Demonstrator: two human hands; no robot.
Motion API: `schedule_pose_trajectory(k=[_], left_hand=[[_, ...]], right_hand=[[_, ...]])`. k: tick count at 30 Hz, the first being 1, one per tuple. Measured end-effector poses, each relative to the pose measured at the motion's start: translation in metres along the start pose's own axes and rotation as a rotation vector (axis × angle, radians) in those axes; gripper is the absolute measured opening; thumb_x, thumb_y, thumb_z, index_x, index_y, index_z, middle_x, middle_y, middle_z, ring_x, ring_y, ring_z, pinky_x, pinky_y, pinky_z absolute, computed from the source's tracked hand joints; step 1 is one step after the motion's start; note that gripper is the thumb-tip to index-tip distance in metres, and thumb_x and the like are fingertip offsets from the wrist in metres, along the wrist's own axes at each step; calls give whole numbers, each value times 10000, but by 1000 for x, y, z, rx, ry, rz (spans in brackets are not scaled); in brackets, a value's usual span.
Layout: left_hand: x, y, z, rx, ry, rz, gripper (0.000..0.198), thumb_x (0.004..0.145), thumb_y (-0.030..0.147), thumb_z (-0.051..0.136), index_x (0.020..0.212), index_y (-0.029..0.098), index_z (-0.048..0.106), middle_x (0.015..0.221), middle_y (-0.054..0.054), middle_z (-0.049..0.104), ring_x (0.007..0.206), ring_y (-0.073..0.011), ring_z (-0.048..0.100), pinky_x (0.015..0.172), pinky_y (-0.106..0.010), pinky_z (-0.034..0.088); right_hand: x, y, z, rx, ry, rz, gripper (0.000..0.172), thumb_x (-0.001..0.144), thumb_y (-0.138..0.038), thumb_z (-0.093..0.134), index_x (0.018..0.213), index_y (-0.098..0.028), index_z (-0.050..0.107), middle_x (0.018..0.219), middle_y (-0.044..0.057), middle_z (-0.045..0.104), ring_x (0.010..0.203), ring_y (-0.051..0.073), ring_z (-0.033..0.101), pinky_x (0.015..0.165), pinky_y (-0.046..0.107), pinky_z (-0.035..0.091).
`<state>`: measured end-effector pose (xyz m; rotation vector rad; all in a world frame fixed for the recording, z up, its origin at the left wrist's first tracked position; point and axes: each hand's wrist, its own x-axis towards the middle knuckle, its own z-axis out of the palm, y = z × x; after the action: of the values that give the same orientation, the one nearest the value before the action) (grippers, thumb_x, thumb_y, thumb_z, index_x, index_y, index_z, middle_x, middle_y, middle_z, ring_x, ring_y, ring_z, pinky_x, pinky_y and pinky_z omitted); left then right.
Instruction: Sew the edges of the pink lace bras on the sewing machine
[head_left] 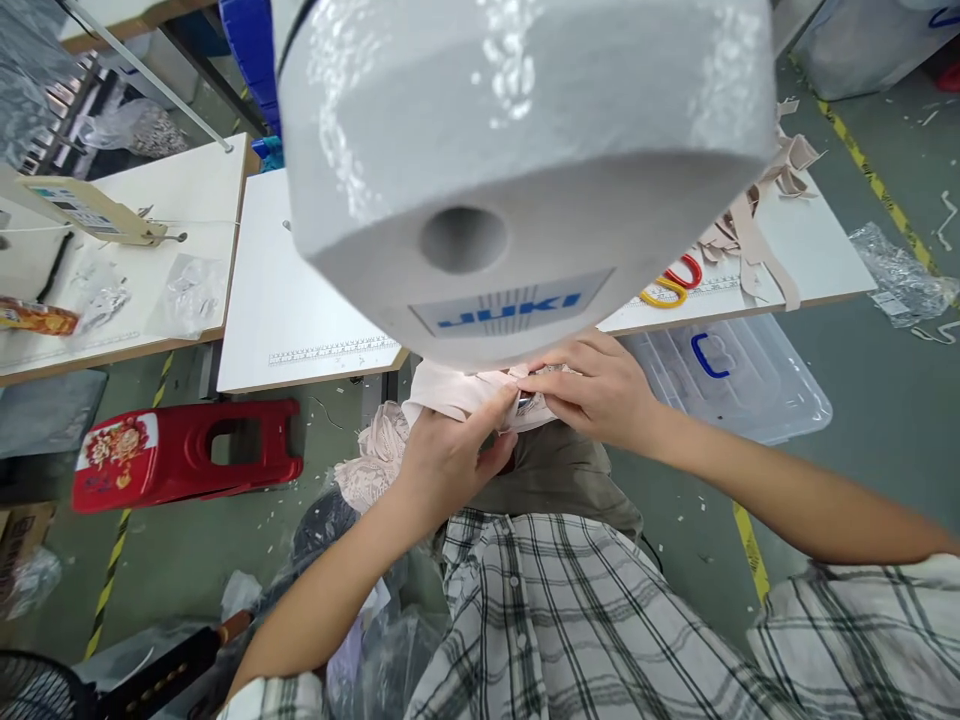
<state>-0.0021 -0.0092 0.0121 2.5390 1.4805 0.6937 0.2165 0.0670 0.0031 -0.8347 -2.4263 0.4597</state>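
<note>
Pale pink fabric point(442, 388) with a lacy part lies in front of me, partly hidden beneath the white JUKI sewing machine head point(525, 230). My left hand point(450, 455) is closed on the near left side of the fabric, its thumb reaching to the middle. From the right, my right hand point(596, 388) pinches the fabric's other side, fingertips close to the left thumb. Between the hands shows a small shiny metal piece, too small to make out. The machine head hides the needle area. More pink lace point(375, 455) hangs down left of my left hand.
Red- and yellow-handled scissors point(666, 290) and pink fabric strips point(750, 235) lie on the right tabletop. Below stands a clear plastic box point(739, 385). A red stool point(187, 455) lies on the floor at left; a black fan point(45, 685) is in the lower left corner.
</note>
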Motion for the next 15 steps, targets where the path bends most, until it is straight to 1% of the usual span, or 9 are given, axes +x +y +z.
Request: schedule_pose_trajectory(k=[2, 4, 6, 8, 9, 11, 13, 14, 15], left_hand=[[0, -9, -4, -61, -48, 50, 454, 930, 268, 592, 1381, 214, 578, 1220, -142, 700, 1112, -294, 670, 947, -436, 563], [1, -19, -7, -80, -92, 108, 415, 944, 265, 574, 1356, 221, 597, 1195, -135, 711, 1062, -282, 687, 899, -411, 576], [2, -25, -8, -29, -110, 146, 382, 951, 252, 553, 1328, 237, 614, 1151, -119, 725, 991, -262, 703, 827, -367, 584], [3, -25, -8, 40, -98, 155, 374, 939, 233, 552, 1306, 233, 622, 1108, -114, 730, 931, -254, 706, 779, -346, 581], [4, -24, -7, 59, -88, 149, 381, 926, 221, 557, 1302, 226, 620, 1099, -116, 728, 925, -255, 703, 781, -348, 578], [3, -18, -6, 73, -91, 112, 411, 900, 193, 571, 1308, 217, 607, 1114, -120, 720, 956, -265, 693, 816, -365, 572], [2, -8, -4, 84, -101, 56, 432, 886, 191, 590, 1317, 214, 594, 1143, -126, 713, 1010, -283, 679, 850, -385, 565], [1, -3, -3, 89, -103, 23, 434, 886, 196, 596, 1320, 209, 589, 1154, -129, 711, 1031, -291, 673, 858, -392, 563], [1, 2, -2, 92, -98, -12, 434, 889, 199, 599, 1323, 200, 585, 1154, -132, 712, 1041, -296, 671, 861, -398, 563]], right_hand=[[4, -1, -3, -46, -32, 5, 310, 954, -214, 441, 935, -309, 735, 985, 51, 725, 1061, 234, 614, 914, 423, 469], [8, -4, -6, -63, -37, 9, 314, 957, -210, 439, 897, -296, 735, 951, 57, 719, 1044, 233, 611, 901, 408, 459], [8, -6, -8, -39, -9, 3, 316, 955, -196, 434, 883, -275, 732, 940, 65, 711, 1004, 227, 612, 888, 399, 453], [3, -6, -6, 61, 23, 30, 295, 952, -198, 440, 913, -258, 727, 942, 67, 703, 957, 215, 618, 867, 384, 461], [-1, -5, -4, 149, 36, 85, 270, 955, -222, 452, 957, -255, 720, 939, 64, 698, 914, 206, 621, 839, 370, 473], [-6, -1, 3, 382, 46, 278, 269, 977, -316, 451, 1124, -256, 668, 907, 52, 685, 769, 180, 609, 735, 336, 493], [-4, 6, 12, 581, 40, 485, 380, 992, -432, 425, 1301, -253, 553, 882, 45, 671, 638, 160, 564, 639, 317, 489], [0, 9, 16, 627, 49, 554, 443, 990, -478, 414, 1356, -244, 499, 887, 48, 668, 608, 158, 546, 621, 317, 488], [6, 12, 20, 634, 63, 589, 499, 982, -519, 415, 1388, -233, 461, 911, 57, 665, 618, 162, 549, 630, 322, 494]])
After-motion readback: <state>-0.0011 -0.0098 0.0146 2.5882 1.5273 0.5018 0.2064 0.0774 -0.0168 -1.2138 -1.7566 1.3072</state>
